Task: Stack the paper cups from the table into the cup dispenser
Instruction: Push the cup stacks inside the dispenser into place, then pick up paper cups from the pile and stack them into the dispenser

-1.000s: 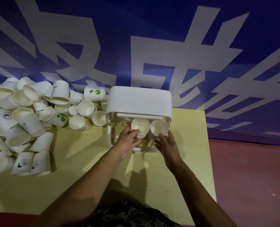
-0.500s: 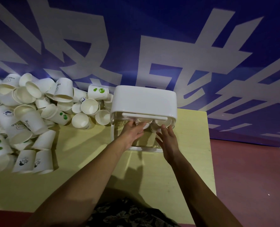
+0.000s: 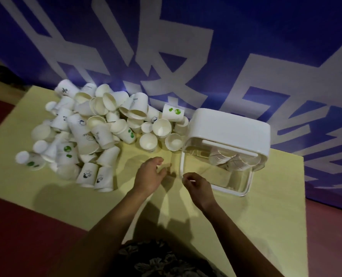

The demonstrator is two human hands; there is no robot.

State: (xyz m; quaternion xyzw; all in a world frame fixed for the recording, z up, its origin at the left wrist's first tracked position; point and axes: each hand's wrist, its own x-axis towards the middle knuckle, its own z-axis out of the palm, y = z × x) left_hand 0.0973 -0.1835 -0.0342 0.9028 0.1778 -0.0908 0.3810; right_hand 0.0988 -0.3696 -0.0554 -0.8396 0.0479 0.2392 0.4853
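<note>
A big heap of white paper cups (image 3: 90,132), some with green or dark prints, covers the left and back of the yellow table (image 3: 266,206). The cup dispenser (image 3: 229,129) stands at the right, with a white lid and a clear body. Two stacks of cups (image 3: 231,161) hang inside it. My left hand (image 3: 149,174) hovers over bare table just left of the dispenser, fingers loosely spread and holding nothing. My right hand (image 3: 197,182) is at the dispenser's front left corner, fingers loosely curled, nothing in it.
A blue wall with large white characters (image 3: 166,47) rises right behind the table. Dark red floor (image 3: 16,226) lies left, in front and right of the table. The nearest loose cups (image 3: 148,141) lie just beyond my left hand.
Both hands have come away from the cup stacks under the dispenser lid, back and to the left. The view has swung left, showing more of the cup heap.
</note>
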